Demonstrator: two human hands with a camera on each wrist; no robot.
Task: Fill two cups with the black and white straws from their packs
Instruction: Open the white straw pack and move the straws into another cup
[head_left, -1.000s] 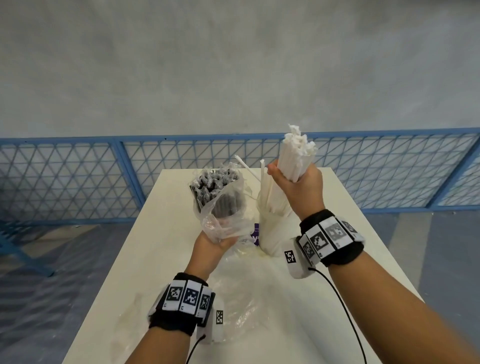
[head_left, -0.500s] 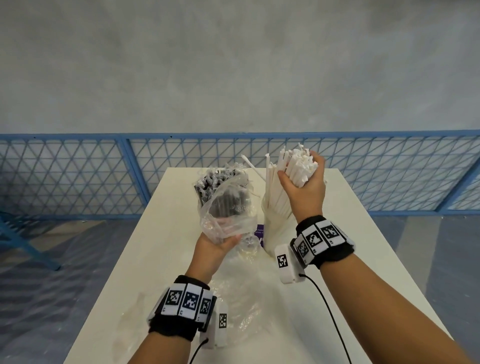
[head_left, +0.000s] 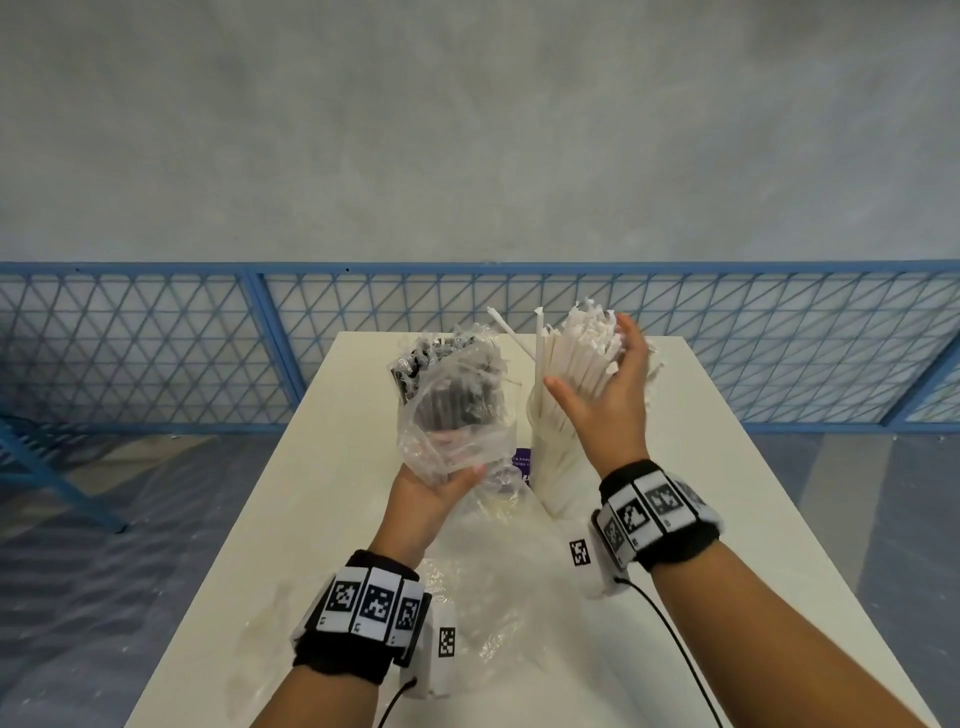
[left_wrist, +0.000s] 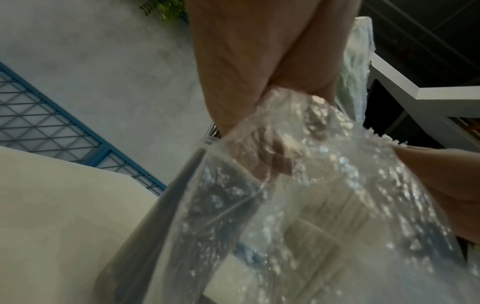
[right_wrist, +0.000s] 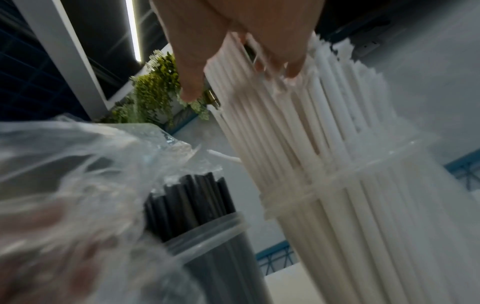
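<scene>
Head view, nearest: empty clear plastic pack (head_left: 483, 587) lying crumpled on the white table (head_left: 270, 545) between the two wrists; no straws seen inside.

Farther, left of centre: left hand (head_left: 436, 493), palm up, fingers curled into the bottom of a second clear plastic bag (head_left: 452, 410); grasping that film, with black straws (head_left: 441, 364) showing through it and standing in a clear cup (right_wrist: 221, 244), as seen from the right wrist view; left wrist view mostly film and glare, fingers bunching the plastic.

Farther, right of centre: right hand (head_left: 608, 395) spread against the near side of the white straws (head_left: 576, 353); fingers released and nearly straight, thumb apart to the left, fingertips (right_wrist: 293, 70) touching the upper ends, nothing clenched; bundle standing in the other clear cup (right_wrist: 363, 185), fanning out above the rim, one or two leaning away to the left.

Handling, as a judgement: very light, thin, fairly stiff yet easily kinked; smooth and prone to slide past one another and scatter; best gathered around the middle of the bundle with a loose full-hand wrap; film soft and slippery, best pinched at the closed end and drawn upward off the black straws; tall light cups likely to tip if pushed sideways.
</scene>
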